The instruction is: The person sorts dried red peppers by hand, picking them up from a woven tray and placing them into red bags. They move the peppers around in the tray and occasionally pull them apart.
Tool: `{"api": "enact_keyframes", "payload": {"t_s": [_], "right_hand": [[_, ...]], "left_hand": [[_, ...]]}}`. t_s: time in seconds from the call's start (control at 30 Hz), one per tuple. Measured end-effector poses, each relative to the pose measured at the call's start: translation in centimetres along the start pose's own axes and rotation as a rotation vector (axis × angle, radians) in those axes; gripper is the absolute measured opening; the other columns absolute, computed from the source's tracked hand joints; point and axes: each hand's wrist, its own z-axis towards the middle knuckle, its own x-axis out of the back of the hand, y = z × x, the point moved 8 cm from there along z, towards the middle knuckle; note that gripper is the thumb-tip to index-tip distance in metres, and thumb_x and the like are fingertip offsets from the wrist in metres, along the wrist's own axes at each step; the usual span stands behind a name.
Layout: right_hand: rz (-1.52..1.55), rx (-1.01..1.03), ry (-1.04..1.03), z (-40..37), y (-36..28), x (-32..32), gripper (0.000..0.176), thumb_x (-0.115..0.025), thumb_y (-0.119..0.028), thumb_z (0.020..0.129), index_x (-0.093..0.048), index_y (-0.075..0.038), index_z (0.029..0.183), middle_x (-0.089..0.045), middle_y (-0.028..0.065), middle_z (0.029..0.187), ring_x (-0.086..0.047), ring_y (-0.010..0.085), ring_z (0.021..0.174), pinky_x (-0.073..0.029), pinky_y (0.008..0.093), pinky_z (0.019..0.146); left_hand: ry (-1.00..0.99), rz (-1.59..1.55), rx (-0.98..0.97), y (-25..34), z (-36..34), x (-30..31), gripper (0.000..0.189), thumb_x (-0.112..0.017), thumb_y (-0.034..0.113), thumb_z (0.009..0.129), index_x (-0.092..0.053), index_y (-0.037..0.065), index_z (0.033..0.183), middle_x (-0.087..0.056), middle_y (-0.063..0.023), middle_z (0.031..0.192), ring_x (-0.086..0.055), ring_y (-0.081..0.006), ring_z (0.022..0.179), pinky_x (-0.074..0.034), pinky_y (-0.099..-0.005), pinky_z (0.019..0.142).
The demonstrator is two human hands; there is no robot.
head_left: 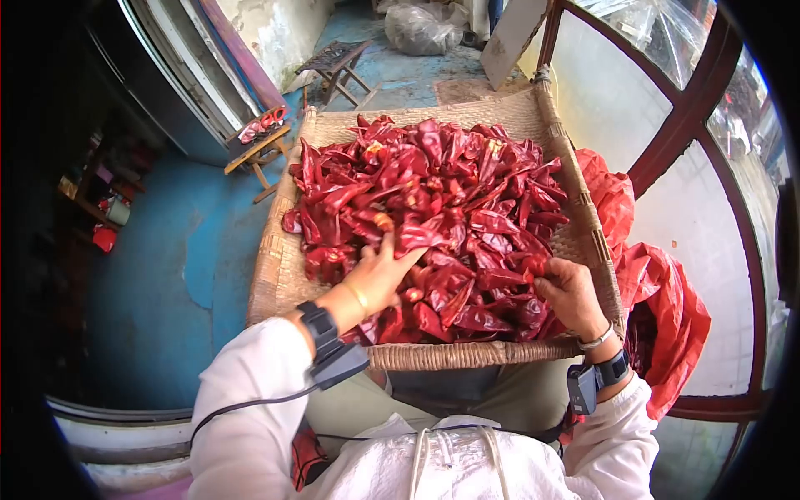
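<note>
Dried red peppers (433, 192) lie heaped in a rectangular woven tray (433, 357) above the person's lap. My left hand (377, 279) reaches into the left front part of the heap, its thumb and index finger around a red pepper (419, 237); the other fingers are partly hidden among the peppers. Near the tray's right front corner, my right hand (572, 296) has its fingers curled, with thumb and index finger pinched on a pepper (534, 266) at the edge of the heap.
Red plastic sacking (658, 292) hangs beside the tray on the right, by a framed glass partition (692, 225). A small stool with red-handled scissors (265, 125) stands at left; another stool (333, 62) is beyond the tray. A clear plastic bag (425, 29) lies farther back.
</note>
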Motion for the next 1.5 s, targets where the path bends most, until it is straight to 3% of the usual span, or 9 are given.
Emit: {"api": "enact_keyframes", "payload": {"t_s": [0.33, 0.47, 0.67, 0.77, 0.87, 0.97, 1.23, 1.43, 1.5], "right_hand": [[-0.225, 0.113, -0.031, -0.3, -0.7, -0.4, 0.014, -0.067, -0.002, 0.068, -0.057, 0.000, 0.077, -0.058, 0.0178, 0.071, -0.058, 0.0350, 0.068, -0.045, 0.0381, 0.060], [0.215, -0.139, 0.103, -1.2, 1.1, 1.4, 0.007, -0.063, 0.002, 0.078, -0.059, 0.002, 0.083, -0.053, 0.0025, 0.061, -0.050, 0.0084, 0.054, -0.040, 0.0243, 0.051], [0.271, -0.102, 0.212, -1.3, -1.1, 5.0, 0.012, -0.057, 0.004, 0.084, -0.061, 0.002, 0.095, -0.055, -0.0043, 0.071, -0.049, 0.0012, 0.063, -0.040, 0.0177, 0.055], [0.120, -0.006, 0.419, -3.1, -0.8, 9.7, 0.014, -0.056, 0.005, 0.085, -0.061, 0.002, 0.097, -0.058, -0.0021, 0.076, -0.052, 0.0037, 0.064, -0.043, 0.0187, 0.057], [-0.336, 0.069, 0.637, -6.7, 0.6, 14.9, 0.012, -0.057, 0.002, 0.084, -0.062, 0.001, 0.095, -0.060, 0.0012, 0.072, -0.054, 0.0059, 0.064, -0.043, 0.0209, 0.057], [-0.893, -0.237, 0.592, -10.4, 5.2, 18.3, 0.011, -0.058, -0.015, 0.084, -0.060, -0.004, 0.085, -0.062, 0.0177, 0.076, -0.060, 0.0346, 0.070, -0.046, 0.0398, 0.059], [-1.126, -0.760, 0.378, -19.4, 17.0, 19.0, 0.016, -0.061, -0.019, 0.080, -0.060, -0.005, 0.086, -0.063, 0.0174, 0.081, -0.060, 0.0371, 0.077, -0.047, 0.0459, 0.066], [-0.903, -0.498, 0.367, -11.3, 6.9, 17.8, 0.020, -0.063, -0.013, 0.077, -0.063, -0.005, 0.095, -0.064, 0.0163, 0.087, -0.062, 0.0332, 0.078, -0.048, 0.0409, 0.070], [-0.682, -0.115, 0.409, -6.5, -0.3, 13.6, 0.018, -0.061, -0.008, 0.078, -0.062, -0.004, 0.096, -0.063, 0.0159, 0.087, -0.062, 0.0301, 0.075, -0.049, 0.0360, 0.065]], "left_hand": [[0.143, 0.083, -0.038, -4.2, 3.7, 2.2, 0.078, -0.077, 0.019, 0.063, -0.040, 0.022, 0.132, -0.046, -0.0187, 0.111, -0.055, -0.0403, 0.091, -0.048, -0.0446, 0.079], [-0.264, 0.258, -0.015, -1.3, -0.3, 3.2, 0.074, -0.078, 0.032, 0.062, -0.045, 0.024, 0.128, -0.046, -0.0208, 0.112, -0.060, -0.0383, 0.086, -0.051, -0.0442, 0.075], [0.167, 0.075, -0.445, 9.9, 2.7, 5.1, 0.058, -0.076, 0.032, 0.066, -0.053, 0.016, 0.116, -0.046, -0.0144, 0.115, -0.057, -0.0339, 0.092, -0.050, -0.0401, 0.078], [0.241, 0.042, -0.704, 12.7, 3.7, 1.4, 0.047, -0.073, 0.026, 0.068, -0.053, 0.011, 0.108, -0.052, -0.0114, 0.106, -0.055, -0.0309, 0.093, -0.047, -0.0382, 0.079], [0.142, 0.069, -0.611, 10.5, 5.0, -0.1, 0.052, -0.074, 0.025, 0.068, -0.051, 0.010, 0.112, -0.056, -0.0087, 0.098, -0.055, -0.0289, 0.092, -0.047, -0.0382, 0.079], [0.255, -0.133, -0.533, 7.6, 3.5, 2.4, 0.049, -0.073, 0.019, 0.069, -0.050, 0.009, 0.111, -0.059, -0.0090, 0.090, -0.057, -0.0286, 0.089, -0.048, -0.0390, 0.076], [0.064, -0.249, -0.225, 5.3, 2.6, 0.5, 0.037, -0.067, 0.042, 0.073, -0.064, 0.005, 0.076, -0.063, -0.0158, 0.072, -0.063, -0.0338, 0.074, -0.049, -0.0427, 0.069], [-0.065, -0.291, -0.153, 5.0, 3.3, -1.8, 0.029, -0.067, 0.033, 0.073, -0.065, 0.005, 0.076, -0.063, -0.0173, 0.076, -0.062, -0.0339, 0.078, -0.049, -0.0436, 0.072], [-0.034, -0.333, -0.139, 4.8, 3.5, -1.5, 0.026, -0.067, 0.031, 0.073, -0.065, 0.005, 0.077, -0.063, -0.0171, 0.076, -0.062, -0.0334, 0.078, -0.048, -0.0432, 0.072]]}}
